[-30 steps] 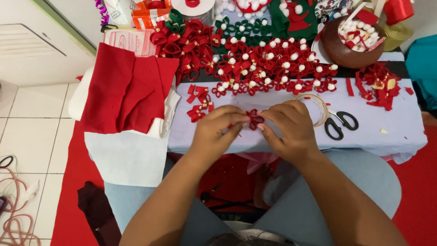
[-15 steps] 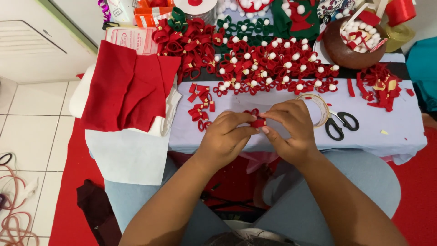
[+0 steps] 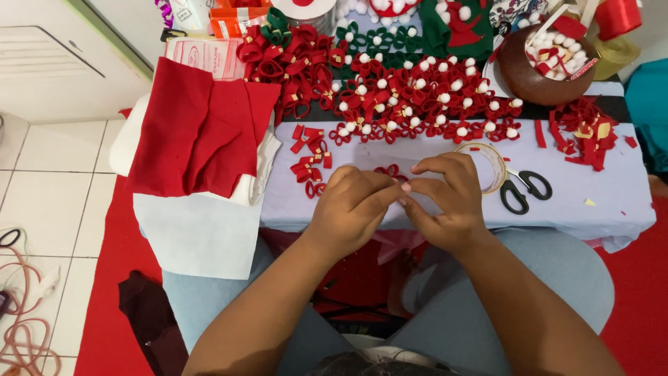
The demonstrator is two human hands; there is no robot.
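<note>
From the head view, both hands meet at the centre of the frame over the pale lilac counter (image 3: 431,230). The left hand (image 3: 351,209) is curled, its fingertips pressed against those of the right hand (image 3: 445,202), which is curled the same way; together they pinch a small red ribbon loop piece (image 3: 387,170) that peeks out just above the knuckles. What the fingers grip beneath is hidden.

Just right of the right hand lie a clear tape ring (image 3: 489,163) and black-handled scissors (image 3: 525,191). Left of the hands sits a small cluster of red ribbon bits (image 3: 311,157). Above, across the upper middle, spreads a mass of finished red bows with white pompoms (image 3: 424,97). Folded red felt (image 3: 198,129) lies at the left, a brown bowl (image 3: 532,69) at the upper right.
</note>
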